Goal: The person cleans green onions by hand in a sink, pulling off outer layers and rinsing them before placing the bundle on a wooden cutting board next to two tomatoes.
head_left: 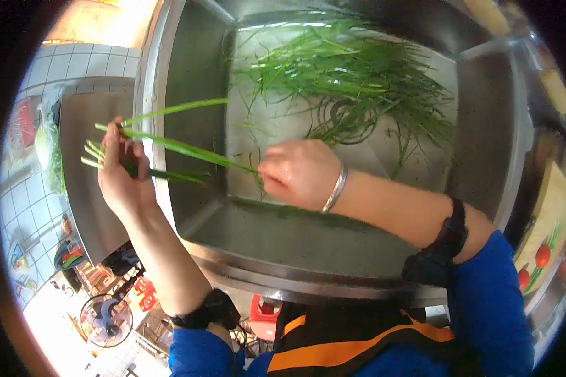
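Note:
My left hand (122, 163) is closed round several long green stalks (182, 148) above the left rim of a metal sink (201, 147). Their pale ends stick out to the left of my fingers. My right hand (299, 173), with a silver bangle at the wrist, pinches the far tip of one stalk over the sink. A big loose heap of thin green leaves (352, 69) lies in water in the upper part of the sink, partly over a round drain.
A steel counter (94, 169) and a bag of greens (49, 151) are at the left. A fan (107, 320) and red stool (265, 317) stand below. At the right, a board (547, 213) lies near red tomatoes (543, 256).

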Tool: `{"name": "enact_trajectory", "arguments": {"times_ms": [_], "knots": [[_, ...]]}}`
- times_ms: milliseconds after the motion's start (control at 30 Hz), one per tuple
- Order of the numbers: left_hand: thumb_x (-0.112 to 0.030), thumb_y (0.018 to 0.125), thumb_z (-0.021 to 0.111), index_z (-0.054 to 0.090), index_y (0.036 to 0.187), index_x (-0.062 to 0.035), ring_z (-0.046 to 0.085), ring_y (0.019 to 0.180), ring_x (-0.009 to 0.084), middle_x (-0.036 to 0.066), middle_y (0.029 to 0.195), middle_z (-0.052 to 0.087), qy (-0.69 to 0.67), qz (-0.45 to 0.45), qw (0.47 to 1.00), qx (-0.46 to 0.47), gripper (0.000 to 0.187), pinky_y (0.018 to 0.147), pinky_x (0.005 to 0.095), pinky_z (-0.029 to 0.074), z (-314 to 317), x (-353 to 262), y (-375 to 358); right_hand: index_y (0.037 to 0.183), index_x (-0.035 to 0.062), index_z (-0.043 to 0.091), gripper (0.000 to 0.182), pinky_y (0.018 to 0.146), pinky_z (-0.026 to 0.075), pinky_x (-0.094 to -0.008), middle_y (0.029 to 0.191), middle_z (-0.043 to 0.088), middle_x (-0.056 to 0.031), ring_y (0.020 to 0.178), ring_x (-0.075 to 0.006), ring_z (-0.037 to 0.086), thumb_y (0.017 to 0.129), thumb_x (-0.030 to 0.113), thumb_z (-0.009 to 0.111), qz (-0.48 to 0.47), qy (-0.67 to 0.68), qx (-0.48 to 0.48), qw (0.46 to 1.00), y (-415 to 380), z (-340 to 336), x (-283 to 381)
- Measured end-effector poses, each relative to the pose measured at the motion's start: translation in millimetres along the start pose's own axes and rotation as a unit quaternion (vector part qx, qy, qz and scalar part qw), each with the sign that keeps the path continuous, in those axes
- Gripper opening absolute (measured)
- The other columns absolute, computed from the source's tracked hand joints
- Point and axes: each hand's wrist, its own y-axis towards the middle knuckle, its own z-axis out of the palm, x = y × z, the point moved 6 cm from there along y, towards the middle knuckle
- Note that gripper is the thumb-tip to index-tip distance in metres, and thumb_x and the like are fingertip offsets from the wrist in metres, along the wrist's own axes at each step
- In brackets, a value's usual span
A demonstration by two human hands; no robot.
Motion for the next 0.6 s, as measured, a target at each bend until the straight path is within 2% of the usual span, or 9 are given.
{"name": "enact_trajectory", "arguments": {"times_ms": [67,133,167,267,333,367,400,500,600], "knots": [[-0.019,0.079,0.053,0.055,0.087,-0.0041,0.038,0.052,0.0031,-0.003,0.062,0.044,-0.003,0.014,1.000,0.010,0.018,0.037,0.0153,0.020,3.0,-2.1,-15.4,0.072,0.0031,0.058,0.011,0.048,0.041,-0.0313,0.065,0.054,-0.0088,0.058,-0.0215,0.053,0.071,0.012,0.051,0.001,0.005,-0.032,0.999,-3.2,2.6,-0.5],[-0.019,0.081,0.050,0.053,0.088,-0.0015,0.036,0.046,0.0031,-0.002,0.060,0.044,0.011,0.095,0.992,-0.079,0.019,0.033,0.0156,0.017,-9.7,-10.2,-25.6,0.062,0.0033,0.058,0.018,0.047,0.041,-0.0347,0.054,0.053,-0.0101,0.048,-0.0229,0.051,0.069,0.017,0.049,0.180,0.276,-0.219,0.918,-10.3,-5.6,-27.5],[-0.020,0.080,0.050,0.052,0.090,-0.0018,0.036,0.047,0.0028,-0.001,0.062,0.045,-0.030,0.107,0.991,-0.068,0.021,0.033,0.0165,0.017,-16.6,-9.0,-26.3,0.062,0.0028,0.059,0.019,0.044,0.037,-0.0298,0.049,0.052,-0.0091,0.041,-0.0157,0.047,0.070,0.017,0.048,0.220,0.361,-0.255,0.869,-13.0,-3.3,-39.0],[-0.022,0.082,0.049,0.051,0.092,-0.0032,0.039,0.053,0.0043,-0.001,0.067,0.046,-0.062,0.117,0.985,-0.109,0.021,0.036,0.0159,0.019,-29.6,-27.5,-28.5,0.060,0.0030,0.058,0.020,0.043,0.036,-0.0257,0.050,0.052,-0.0091,0.043,-0.0097,0.045,0.071,0.017,0.048,0.295,0.373,-0.254,0.842,-19.5,-14.1,-62.0],[-0.020,0.083,0.045,0.051,0.091,-0.0043,0.042,0.060,0.0057,0.001,0.074,0.050,-0.069,0.102,0.991,-0.045,0.018,0.039,0.0170,0.023,-38.5,-33.5,-23.1,0.060,0.0029,0.058,0.020,0.046,0.039,-0.0283,0.052,0.054,-0.0115,0.047,-0.0138,0.050,0.070,0.015,0.046,0.309,0.343,-0.127,0.878,-21.6,-11.3,-68.6],[-0.019,0.084,0.044,0.051,0.090,-0.0045,0.043,0.062,0.0079,0.003,0.078,0.050,-0.081,0.084,0.992,-0.045,0.017,0.040,0.0185,0.025,-39.2,-36.3,-22.9,0.065,0.0027,0.058,0.016,0.048,0.040,-0.0291,0.058,0.056,-0.0107,0.048,-0.0160,0.049,0.069,0.014,0.048,0.251,0.211,0.119,0.937,-20.4,10.3,-61.6],[-0.018,0.085,0.042,0.050,0.090,-0.0048,0.045,0.065,0.0101,0.005,0.081,0.051,-0.094,0.065,0.993,-0.043,0.017,0.042,0.0200,0.027,-38.1,-39.2,-22.9,0.070,0.0024,0.059,0.014,0.049,0.040,-0.0300,0.063,0.058,-0.0099,0.050,-0.0181,0.049,0.068,0.013,0.050,0.171,0.060,0.353,0.918,-29.8,32.4,-58.0],[-0.017,0.086,0.037,0.049,0.087,-0.0044,0.045,0.076,0.0177,0.009,0.090,0.050,-0.128,0.019,0.991,0.024,0.017,0.058,0.0257,0.035,-37.8,-35.1,-27.3,0.070,0.0053,0.060,0.013,0.052,0.042,-0.0321,0.067,0.059,-0.0129,0.050,-0.0251,0.050,0.063,0.014,0.053,0.165,-0.186,0.443,0.861,-36.4,42.5,-85.5],[-0.016,0.087,0.034,0.045,0.088,-0.0038,0.041,0.080,0.0193,0.008,0.086,0.045,-0.170,-0.007,0.977,0.127,0.017,0.072,0.0302,0.034,-27.3,-28.5,-29.2,0.068,0.0064,0.061,0.011,0.054,0.043,-0.0313,0.066,0.059,-0.0125,0.054,-0.0229,0.053,0.063,0.013,0.054,0.243,-0.057,0.260,0.933,-7.7,24.9,-131.4]]}}
